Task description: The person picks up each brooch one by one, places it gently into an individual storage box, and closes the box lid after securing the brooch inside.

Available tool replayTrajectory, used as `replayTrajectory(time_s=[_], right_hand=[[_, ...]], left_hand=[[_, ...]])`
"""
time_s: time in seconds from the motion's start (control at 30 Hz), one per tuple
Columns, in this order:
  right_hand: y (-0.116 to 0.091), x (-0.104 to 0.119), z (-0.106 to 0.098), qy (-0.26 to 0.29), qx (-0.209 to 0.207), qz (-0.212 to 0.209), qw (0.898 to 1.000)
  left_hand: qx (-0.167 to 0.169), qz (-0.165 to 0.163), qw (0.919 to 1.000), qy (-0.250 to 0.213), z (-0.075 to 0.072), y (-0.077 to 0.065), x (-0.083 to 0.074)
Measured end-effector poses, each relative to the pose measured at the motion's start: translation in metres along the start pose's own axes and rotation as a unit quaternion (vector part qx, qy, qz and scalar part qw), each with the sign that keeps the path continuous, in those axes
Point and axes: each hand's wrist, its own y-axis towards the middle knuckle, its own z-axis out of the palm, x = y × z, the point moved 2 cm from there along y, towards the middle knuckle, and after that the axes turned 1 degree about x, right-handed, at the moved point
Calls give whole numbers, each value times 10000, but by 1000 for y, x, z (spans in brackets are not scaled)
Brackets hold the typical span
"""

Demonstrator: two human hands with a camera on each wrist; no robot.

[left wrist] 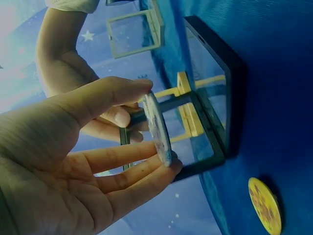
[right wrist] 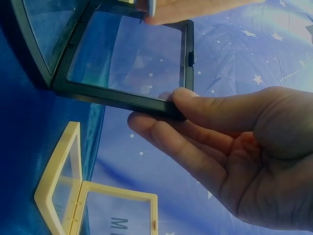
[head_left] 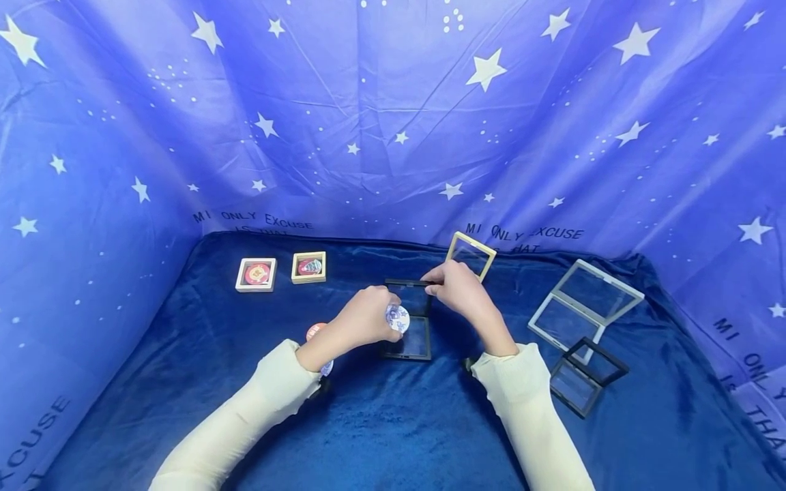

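My left hand (head_left: pixel 361 317) pinches a round white badge (head_left: pixel 399 319) with purple print by its rim, between thumb and fingertips. The badge is nearly edge-on in the left wrist view. Behind it stands a black hinged display frame (head_left: pixel 410 349) with clear film panes, one half lying on the cloth and the other raised. My right hand (head_left: pixel 456 290) grips a corner of the raised half (right wrist: pixel 122 95), thumb on one side and fingers on the other. The badge is apart from the film. A yellow badge (left wrist: pixel 265 206) lies on the cloth below the left hand.
A yellow-edged frame (head_left: pixel 471 256) stands unfolded behind the right hand. At right lie a large white open frame (head_left: pixel 586 293) and a small black open frame (head_left: pixel 580 385). Two closed frames with badges, white-edged (head_left: pixel 256 275) and yellow-edged (head_left: pixel 309 267), sit back left. An orange badge (head_left: pixel 315 331) shows by the left wrist.
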Motion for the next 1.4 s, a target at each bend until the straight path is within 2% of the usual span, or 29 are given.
replayTrajectory(time_s=[0.2, 0.43, 0.67, 1.1, 1.4], right_hand=[[1, 1, 1, -12, -14, -39, 10000], [0, 1, -1, -11, -39, -21, 10000], [-1, 1, -1, -9, -27, -15, 10000], [-1, 2, -1, -29, -17, -8, 10000], [1, 1, -1, -36, -33, -16, 10000]], left_hand=[[143, -5, 9999, -66, 5, 6, -5], [92, -43, 9999, -36, 7, 15, -11], [120, -197, 9996, -160, 9, 17, -15], [332, -211, 9989, 271, 20, 19, -14], [216, -149, 9988, 416, 29, 19, -12]])
